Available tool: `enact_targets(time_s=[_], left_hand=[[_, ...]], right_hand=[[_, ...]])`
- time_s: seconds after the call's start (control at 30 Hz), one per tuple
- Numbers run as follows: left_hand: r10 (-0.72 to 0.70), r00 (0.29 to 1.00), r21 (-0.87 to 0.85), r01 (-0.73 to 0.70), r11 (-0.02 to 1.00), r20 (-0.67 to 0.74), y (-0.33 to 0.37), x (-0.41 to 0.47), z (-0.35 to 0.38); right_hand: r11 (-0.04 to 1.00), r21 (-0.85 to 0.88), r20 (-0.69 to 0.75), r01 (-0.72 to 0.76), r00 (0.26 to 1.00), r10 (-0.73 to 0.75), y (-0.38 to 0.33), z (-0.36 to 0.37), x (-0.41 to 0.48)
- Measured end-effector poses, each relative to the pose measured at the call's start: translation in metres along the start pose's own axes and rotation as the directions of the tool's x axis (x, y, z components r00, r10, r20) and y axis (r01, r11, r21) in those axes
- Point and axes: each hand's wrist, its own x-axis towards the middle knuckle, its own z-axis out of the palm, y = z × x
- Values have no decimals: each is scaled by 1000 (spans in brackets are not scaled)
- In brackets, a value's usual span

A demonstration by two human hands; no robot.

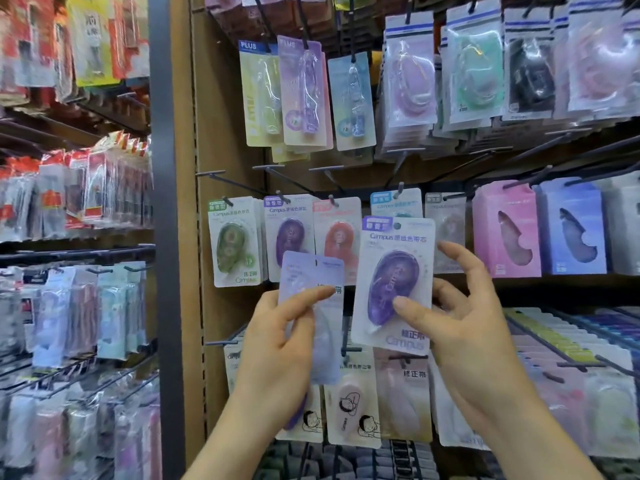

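I stand before a shop display of correction tapes. My left hand [277,344] grips a pale lilac blister pack [313,275], thumb across its front. My right hand [460,323] pinches a white Campus pack with a purple correction tape [394,285] inside, thumb on the front and fingers behind its right edge. Both packs are held upright side by side in front of the pegboard, at about the height of the middle row.
Black peg hooks [277,178] jut out from the brown pegboard, some bare. Rows of hanging packs surround my hands: green [233,240], purple and orange Campus packs, pink [505,230] and blue boxes to the right. A grey post [166,237] separates another rack on the left.
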Motion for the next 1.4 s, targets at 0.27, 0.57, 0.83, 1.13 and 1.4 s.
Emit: enact_targets(time_s=[0.27, 0.57, 0.83, 1.13, 1.4], left_hand=[[-136, 990, -175, 140, 975, 31, 13, 7, -19], [-127, 991, -94, 132, 987, 49, -6, 14, -58], [-47, 979, 275, 101, 956, -198, -21, 32, -88], [-72, 996, 452, 39, 891, 55, -11, 41, -102], [-85, 989, 242, 53, 969, 123, -27, 51, -102]], right_hand=[[966, 198, 182, -167, 975, 131, 13, 44, 0], [994, -57, 220, -92, 970, 102, 18, 86, 18], [943, -302, 137, 137, 986, -99, 17, 117, 75], [830, -529, 125, 177, 984, -130, 26, 132, 101], [773, -610, 195, 173, 979, -65, 17, 132, 105]])
